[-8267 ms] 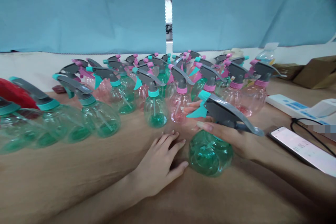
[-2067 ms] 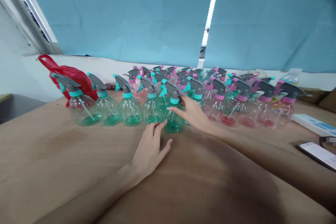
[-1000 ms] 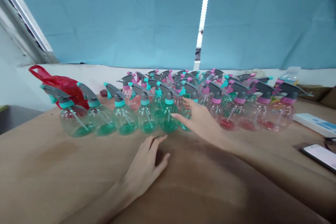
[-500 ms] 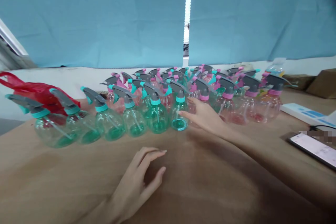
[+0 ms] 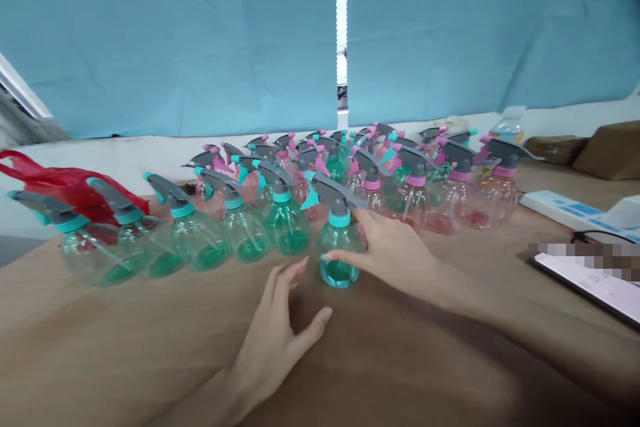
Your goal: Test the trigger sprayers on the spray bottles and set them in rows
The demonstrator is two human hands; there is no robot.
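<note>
My right hand [image 5: 387, 247] grips the round body of a green spray bottle [image 5: 327, 240] from its right side, thumb across the front. This bottle has a turquoise collar and a grey trigger head, and it stands forward of the front row. Just left of it and nearer to me, my left hand [image 5: 280, 333] hovers with thumb and fingers apart, holding nothing. Several more green spray bottles [image 5: 290, 230] line up to the left. On the right are pink spray bottles [image 5: 477, 210] with pink collars, and more of both colours crowd behind.
A red plastic bag [image 5: 65, 180] lies behind the leftmost bottles. To the right are a phone [image 5: 595, 280], a white and blue box [image 5: 565, 208] and brown boxes [image 5: 610, 150]. A clear bottle [image 5: 507, 127] stands at the back, before a blue curtain [image 5: 225, 40].
My right hand has drawn the green spray bottle out of the row toward me. My left hand has shifted slightly right, nearer to it, and its thumb and fingers have spread.
</note>
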